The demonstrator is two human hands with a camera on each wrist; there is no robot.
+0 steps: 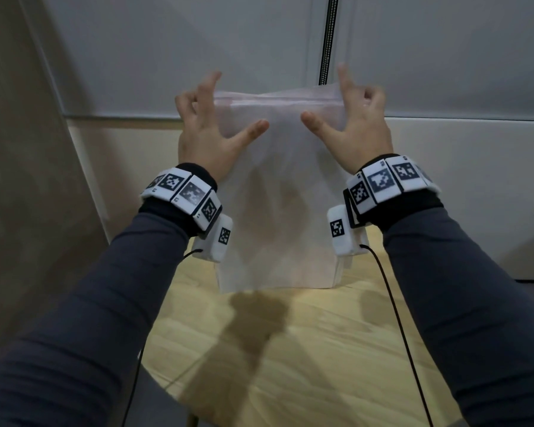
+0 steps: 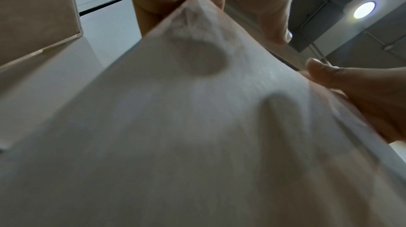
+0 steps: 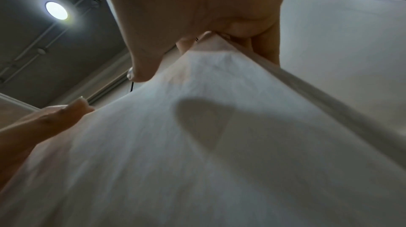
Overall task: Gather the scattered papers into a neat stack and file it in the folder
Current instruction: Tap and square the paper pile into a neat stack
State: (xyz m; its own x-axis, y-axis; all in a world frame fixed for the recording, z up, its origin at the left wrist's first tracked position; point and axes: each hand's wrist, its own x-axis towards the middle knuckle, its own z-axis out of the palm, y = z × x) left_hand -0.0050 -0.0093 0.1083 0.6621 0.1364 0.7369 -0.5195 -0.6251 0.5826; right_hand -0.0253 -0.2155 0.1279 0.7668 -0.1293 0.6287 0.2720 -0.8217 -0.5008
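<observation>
A pale, translucent pinkish folder (image 1: 278,195) with white papers showing through it stands upright, its lower edge on the wooden table (image 1: 290,349). My left hand (image 1: 204,124) holds its upper left corner, thumb spread across the front and fingers curled behind. At the upper right corner my right hand (image 1: 355,121) grips the same way. In the wrist views the folder (image 2: 175,126) (image 3: 197,144) fills the frame, each top corner tucked into a palm, with dark finger shadows showing through the sheet. Whether loose papers lie elsewhere is hidden.
Grey wall panels with a black vertical seam (image 1: 327,41) stand close behind the folder. A beige board (image 1: 28,180) closes the left side. Black cables (image 1: 395,318) hang from both wrist cameras over the table. A ceiling lamp (image 3: 56,10) shows overhead.
</observation>
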